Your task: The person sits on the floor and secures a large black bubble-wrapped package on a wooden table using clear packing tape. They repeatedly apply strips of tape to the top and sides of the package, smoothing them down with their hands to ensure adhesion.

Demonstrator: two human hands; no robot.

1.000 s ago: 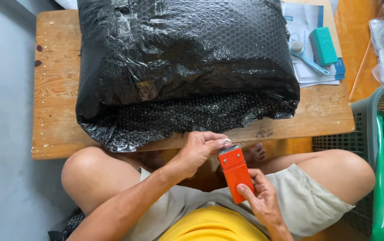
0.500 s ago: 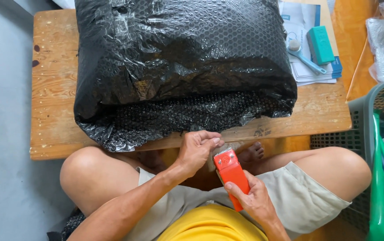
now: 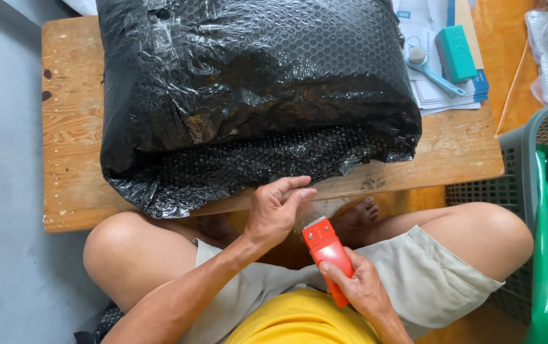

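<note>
While seated at the low wooden surface [image 3: 70, 127], the person works just below the parcel's near edge.
Parcel: black bubble-wrapped bundle [image 3: 255, 83] fills most of the surface; its loose flap overhangs the near edge.
Tape dispenser: orange [image 3: 326, 255], below the parcel; right hand [image 3: 360, 286] clamped around it.
Left hand [image 3: 277, 207]: fingers pinched together, apparently on clear tape.
Advice: keep tape taut.
Room: basket [image 3: 516, 159] crowds right of the parcel.

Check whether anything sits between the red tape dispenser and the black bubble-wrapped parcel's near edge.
Only the left hand, pinching clear tape, lies between the red tape dispenser in the right hand and the black bubble-wrapped parcel.
</note>
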